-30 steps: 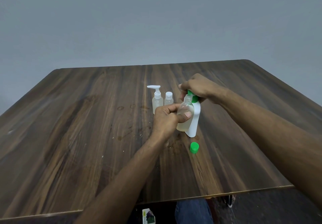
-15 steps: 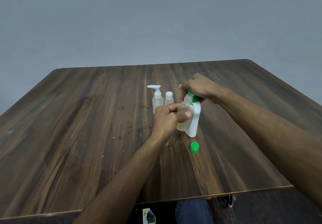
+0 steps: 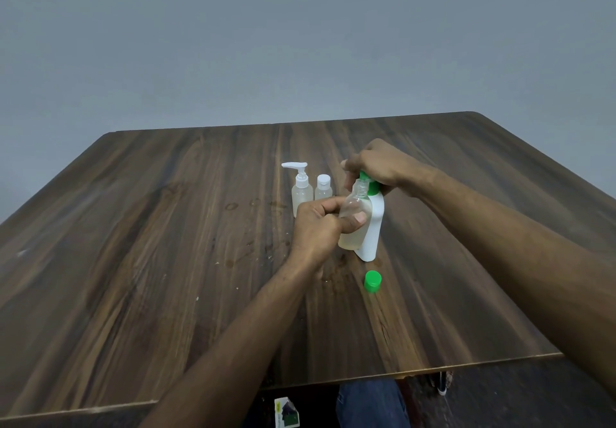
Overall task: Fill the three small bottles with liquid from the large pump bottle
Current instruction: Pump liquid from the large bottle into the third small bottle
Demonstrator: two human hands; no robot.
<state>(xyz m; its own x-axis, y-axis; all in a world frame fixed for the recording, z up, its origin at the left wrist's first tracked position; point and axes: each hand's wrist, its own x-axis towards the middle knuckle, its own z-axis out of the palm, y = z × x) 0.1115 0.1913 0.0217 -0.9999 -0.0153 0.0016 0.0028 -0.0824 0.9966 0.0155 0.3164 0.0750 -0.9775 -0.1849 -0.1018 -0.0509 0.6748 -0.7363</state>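
Note:
The large white pump bottle (image 3: 373,227) with a green pump head stands at the table's middle. My right hand (image 3: 376,164) covers the pump head from above, fingers curled over it. My left hand (image 3: 321,224) grips a small clear open bottle (image 3: 355,217), tilted, its neck under the green spout; pale yellowish liquid sits in its lower part. Its green cap (image 3: 372,281) lies on the table in front. Two other small bottles stand behind to the left: one with a white pump top (image 3: 301,191) and one with a white cap (image 3: 323,188), both holding pale liquid.
The dark wooden table (image 3: 133,261) has small wet marks and specks around the bottles. A grey wall rises behind. Below the front edge I see a blue-clad knee (image 3: 370,404) and a small white and green box (image 3: 286,412) on the floor.

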